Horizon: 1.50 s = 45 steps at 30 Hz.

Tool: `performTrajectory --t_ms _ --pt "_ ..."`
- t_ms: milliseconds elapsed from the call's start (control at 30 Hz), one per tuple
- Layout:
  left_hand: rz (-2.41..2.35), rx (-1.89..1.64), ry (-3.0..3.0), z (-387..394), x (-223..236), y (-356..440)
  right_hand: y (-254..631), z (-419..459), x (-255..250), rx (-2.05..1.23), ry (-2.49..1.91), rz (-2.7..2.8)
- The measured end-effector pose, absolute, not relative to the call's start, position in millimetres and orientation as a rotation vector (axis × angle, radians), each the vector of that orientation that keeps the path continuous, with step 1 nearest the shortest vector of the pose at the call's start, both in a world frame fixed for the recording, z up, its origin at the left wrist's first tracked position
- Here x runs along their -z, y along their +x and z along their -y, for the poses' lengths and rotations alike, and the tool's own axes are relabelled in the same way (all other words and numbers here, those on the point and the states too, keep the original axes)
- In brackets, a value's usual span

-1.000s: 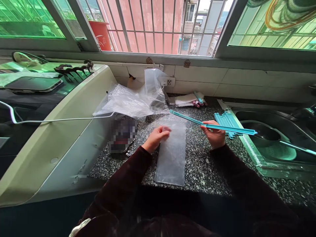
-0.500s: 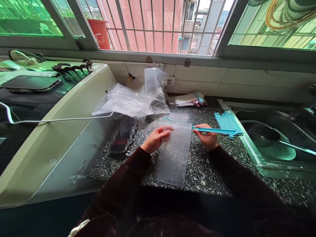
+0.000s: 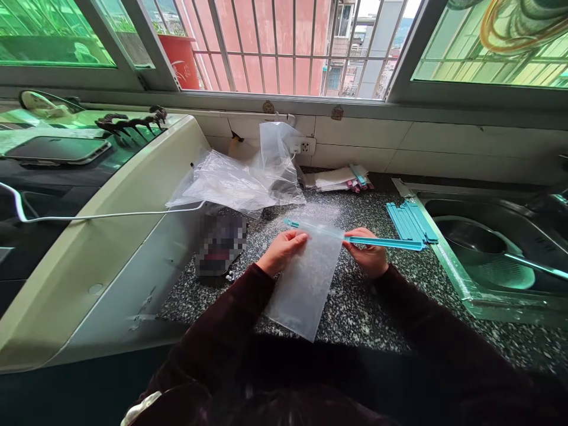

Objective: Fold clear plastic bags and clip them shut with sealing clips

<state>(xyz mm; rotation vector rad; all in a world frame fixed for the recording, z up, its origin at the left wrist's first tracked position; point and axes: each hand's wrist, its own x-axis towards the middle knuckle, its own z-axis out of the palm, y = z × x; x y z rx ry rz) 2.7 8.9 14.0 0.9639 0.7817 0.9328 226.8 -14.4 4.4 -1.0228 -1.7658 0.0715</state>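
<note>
A frosted clear plastic bag (image 3: 306, 284) hangs tilted between my hands, its lower end toward me. My left hand (image 3: 284, 249) pinches its upper left edge, thumb on top. My right hand (image 3: 366, 253) grips a long turquoise bag sealing clip (image 3: 386, 242) beside the bag's upper right corner. The clip runs across the bag's top, and its narrow left end sticks out past the left edge. Some of my right fingers are hidden beneath the clip. To the right, several more turquoise clips (image 3: 410, 222) lie on the counter by the sink.
A heap of clear plastic bags (image 3: 235, 180) lies at the back left, with a stack of flat bags with clips (image 3: 339, 178) beside it. A blurred dark object (image 3: 220, 244) sits left of my hands. The sink (image 3: 461, 293) holds a pan (image 3: 474, 236). A white cable (image 3: 119, 216) crosses the left side.
The turquoise clip has shifted left across the bag's top, so more of its left end shows. The bag's lower end has swung left. My right hand has moved slightly left and down.
</note>
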Motion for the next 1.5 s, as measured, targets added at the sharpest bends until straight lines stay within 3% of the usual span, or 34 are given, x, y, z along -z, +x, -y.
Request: performTrajectory --t_ms 1500 --pt "-0.912 -1.105 0.626 -16.0 -12.4 7.8 230.2 15.9 -6.7 -0.147 -1.054 1.817"
